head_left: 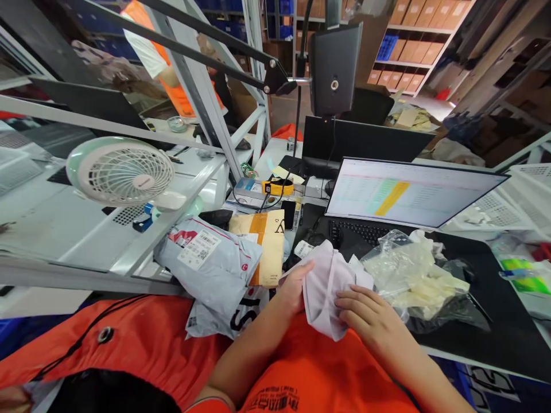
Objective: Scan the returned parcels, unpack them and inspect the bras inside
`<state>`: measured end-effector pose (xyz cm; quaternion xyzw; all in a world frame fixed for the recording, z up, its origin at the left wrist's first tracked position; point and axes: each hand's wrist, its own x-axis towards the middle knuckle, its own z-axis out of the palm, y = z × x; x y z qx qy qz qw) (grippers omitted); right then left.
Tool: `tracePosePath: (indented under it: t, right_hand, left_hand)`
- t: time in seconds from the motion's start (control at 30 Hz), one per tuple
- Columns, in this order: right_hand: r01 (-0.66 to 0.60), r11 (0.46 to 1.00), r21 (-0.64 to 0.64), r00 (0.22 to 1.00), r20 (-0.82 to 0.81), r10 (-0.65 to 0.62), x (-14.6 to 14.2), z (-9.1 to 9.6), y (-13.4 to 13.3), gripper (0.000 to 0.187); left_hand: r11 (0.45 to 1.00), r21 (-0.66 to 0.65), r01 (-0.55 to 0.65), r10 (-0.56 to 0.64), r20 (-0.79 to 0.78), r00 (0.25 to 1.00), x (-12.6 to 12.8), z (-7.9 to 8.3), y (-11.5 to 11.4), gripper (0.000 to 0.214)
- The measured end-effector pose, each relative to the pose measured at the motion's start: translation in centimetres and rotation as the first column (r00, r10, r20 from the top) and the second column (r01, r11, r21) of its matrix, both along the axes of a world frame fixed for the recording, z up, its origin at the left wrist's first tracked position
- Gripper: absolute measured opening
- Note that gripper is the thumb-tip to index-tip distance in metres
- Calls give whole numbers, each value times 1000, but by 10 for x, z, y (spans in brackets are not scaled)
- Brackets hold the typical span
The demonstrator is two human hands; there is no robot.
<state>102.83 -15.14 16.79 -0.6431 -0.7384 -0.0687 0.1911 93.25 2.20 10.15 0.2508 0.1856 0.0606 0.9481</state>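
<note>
Grey mailers (210, 261) lie heaped at the table's left edge (142, 252), overhanging toward your lap, so a nudge from your elbow could tip them off. Your left hand (295, 287) pinches the white fabric piece (325, 287) by its left side, and your right hand (365, 315) lies curled on its lower right. Just beside it sits a crinkled clear bag (413, 275); your sleeve could drag it.

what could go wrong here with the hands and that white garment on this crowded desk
1. The white folded fabric garment, held between left hand and right hand, lies against the crumpled clear plastic bag; it might drag the bag along.
2. The grey plastic mailer parcels overhang the desk edge and could slide off if nudged.
3. The black keyboard sits close behind; accidental key presses seem possible.
</note>
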Motion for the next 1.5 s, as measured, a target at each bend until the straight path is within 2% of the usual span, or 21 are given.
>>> tracePosePath:
  t: [0.17, 0.3, 0.47, 0.63, 0.8, 0.87, 1.0, 1.1, 1.17, 1.27, 1.33, 1.43, 1.5]
  right_hand:
    - [45, 996, 78, 998, -56, -41, 12, -19, -17, 21]
    - [90, 984, 152, 993, -88, -78, 24, -32, -31, 17]
    - [138, 973, 183, 980, -164, -109, 38, -37, -49, 16]
    - [148, 971, 185, 974, -196, -111, 48, -40, -62, 22]
    - [119, 978, 171, 976, -203, -83, 57, -39, -71, 25]
    - [122, 977, 174, 973, -217, -83, 63, -39, -74, 24]
    - [103, 979, 176, 955, -292, -48, 78, -41, -83, 22]
    - [83, 979, 185, 916, -400, -2, 92, -45, -88, 27]
    - [143, 971, 190, 875, -484, -34, 102, -47, -89, 25]
    - [294, 947, 131, 797, -580, -167, 116, -48, -85, 26]
    - [316, 947, 52, 753, -622, -217, 123, -50, -78, 41]
    - [217, 975, -47, 705, -683, -190, 128, -57, -65, 75]
    - [146, 988, -56, 674, -725, -141, 128, -64, -56, 81]
  left_hand:
    - [996, -9, -91, 90, -86, 992, 7, 8, -7, 44]
    - [980, 23, -196, 197, -55, 979, 14, 8, -17, 52]
    - [962, 68, -264, 268, -65, 961, 23, 10, -29, 65]
    - [963, 75, -260, 261, -5, 965, 36, 18, -37, 72]
    - [902, 212, -376, 402, -98, 910, 46, 23, -44, 75]
    - [876, 292, -383, 430, -114, 896, 49, 26, -47, 78]
    - [834, 462, -303, 383, -88, 920, 55, 29, -54, 72]
    - [794, 580, -182, 343, -180, 922, 56, 29, -56, 56]
    - [760, 643, -93, 318, -242, 917, 55, 29, -57, 42]
    - [707, 707, 19, 273, -298, 915, 54, 29, -59, 31]
    - [659, 747, 87, 256, -331, 908, 53, 27, -61, 32]
    - [591, 783, 191, 232, -392, 890, 53, 24, -67, 35]
    - [549, 803, 230, 206, -397, 894, 54, 25, -71, 40]
